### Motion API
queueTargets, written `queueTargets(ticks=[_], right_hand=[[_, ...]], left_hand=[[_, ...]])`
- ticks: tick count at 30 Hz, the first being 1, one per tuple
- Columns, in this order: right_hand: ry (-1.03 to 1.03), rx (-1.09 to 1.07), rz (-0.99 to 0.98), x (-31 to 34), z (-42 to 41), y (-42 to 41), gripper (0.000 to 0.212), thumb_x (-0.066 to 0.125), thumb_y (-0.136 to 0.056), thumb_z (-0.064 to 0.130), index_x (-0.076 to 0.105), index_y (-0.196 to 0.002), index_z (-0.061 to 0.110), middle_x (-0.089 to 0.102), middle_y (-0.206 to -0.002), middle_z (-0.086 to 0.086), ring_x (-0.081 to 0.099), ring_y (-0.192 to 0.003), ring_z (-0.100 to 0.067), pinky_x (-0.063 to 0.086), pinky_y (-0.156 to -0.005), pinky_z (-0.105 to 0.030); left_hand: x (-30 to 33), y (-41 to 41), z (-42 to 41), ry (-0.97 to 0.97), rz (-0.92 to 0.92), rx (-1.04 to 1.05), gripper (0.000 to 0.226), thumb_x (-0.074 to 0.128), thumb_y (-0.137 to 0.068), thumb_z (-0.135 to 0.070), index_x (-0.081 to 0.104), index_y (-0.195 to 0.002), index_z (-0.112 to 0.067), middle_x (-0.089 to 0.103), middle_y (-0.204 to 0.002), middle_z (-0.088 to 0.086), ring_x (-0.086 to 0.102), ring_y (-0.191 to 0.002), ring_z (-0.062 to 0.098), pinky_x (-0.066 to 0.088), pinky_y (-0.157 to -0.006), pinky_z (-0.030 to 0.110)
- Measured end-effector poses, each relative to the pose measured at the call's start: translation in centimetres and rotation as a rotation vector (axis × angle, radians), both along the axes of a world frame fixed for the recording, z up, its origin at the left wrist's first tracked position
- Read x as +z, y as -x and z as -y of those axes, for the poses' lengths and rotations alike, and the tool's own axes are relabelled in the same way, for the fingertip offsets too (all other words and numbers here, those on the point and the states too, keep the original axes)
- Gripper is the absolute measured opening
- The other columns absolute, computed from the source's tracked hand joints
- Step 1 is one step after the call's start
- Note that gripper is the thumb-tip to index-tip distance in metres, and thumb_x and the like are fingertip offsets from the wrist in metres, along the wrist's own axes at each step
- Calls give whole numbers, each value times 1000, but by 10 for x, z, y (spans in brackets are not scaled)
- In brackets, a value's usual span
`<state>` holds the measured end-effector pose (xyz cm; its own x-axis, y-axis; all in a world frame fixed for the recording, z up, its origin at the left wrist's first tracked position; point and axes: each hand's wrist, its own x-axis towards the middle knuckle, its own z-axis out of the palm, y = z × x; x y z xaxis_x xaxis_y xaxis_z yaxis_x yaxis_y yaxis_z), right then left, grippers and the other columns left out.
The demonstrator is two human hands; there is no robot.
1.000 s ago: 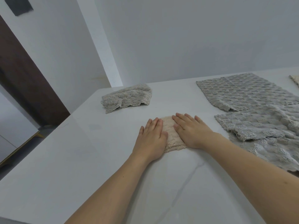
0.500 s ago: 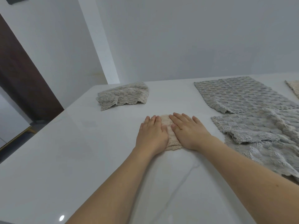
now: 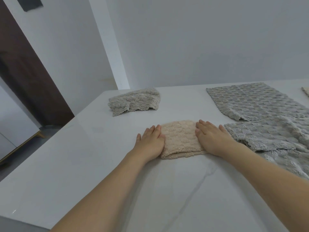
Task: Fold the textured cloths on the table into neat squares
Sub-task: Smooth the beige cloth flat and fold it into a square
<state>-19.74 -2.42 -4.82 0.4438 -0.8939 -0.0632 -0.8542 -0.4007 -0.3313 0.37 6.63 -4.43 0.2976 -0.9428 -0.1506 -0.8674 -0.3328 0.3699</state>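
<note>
A folded beige textured cloth [image 3: 180, 138] lies on the white table [image 3: 83, 164] in the middle of the view. My left hand [image 3: 150, 141] lies flat with straight fingers against its left edge. My right hand [image 3: 212, 139] lies flat on its right edge, fingers straight. A folded grey cloth [image 3: 133, 101] sits farther back on the left. An unfolded grey waffle cloth [image 3: 250, 99] is spread at the back right. A rumpled grey cloth [image 3: 270, 136] lies just right of my right hand.
A corner of another beige cloth [image 3: 306, 91] shows at the far right edge. The table's left edge drops off toward a dark wooden door [image 3: 25, 77] and the floor. White walls stand behind the table.
Both hands have slid apart from the centre of the beige cloth to its left and right sides, uncovering its top. The camera view has shifted slightly.
</note>
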Motion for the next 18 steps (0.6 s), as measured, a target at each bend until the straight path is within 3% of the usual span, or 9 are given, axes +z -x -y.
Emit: queueTargets(ticks=[4,8,18], right_hand=[[57,24,92,10,0,-18,52,15,-104,39,11,-155,29,5,-162,10,5,-149,-14,4,-120,-47],[93,75,-43,-11,0,-28,53,13,-102,41,9,-154,33,6,-162,8,5,-149,-18,4,-118,-51],[65,55,-55,-10,1,-21,53,9,-102,43,6,-154,34,4,-162,11,1,-149,-13,-2,-119,-51]], left_hand=[[14,30,18,217,-18,22,56,20,-104,-29,10,-158,-16,7,-165,-2,-1,-152,16,-5,-122,41],[-10,55,23,139,128,-52,58,17,-104,-36,12,-157,-14,9,-165,0,-1,-152,22,0,-122,48],[-12,36,13,97,142,-62,59,16,-104,-40,5,-158,-20,1,-166,-5,-6,-151,16,-3,-122,46]])
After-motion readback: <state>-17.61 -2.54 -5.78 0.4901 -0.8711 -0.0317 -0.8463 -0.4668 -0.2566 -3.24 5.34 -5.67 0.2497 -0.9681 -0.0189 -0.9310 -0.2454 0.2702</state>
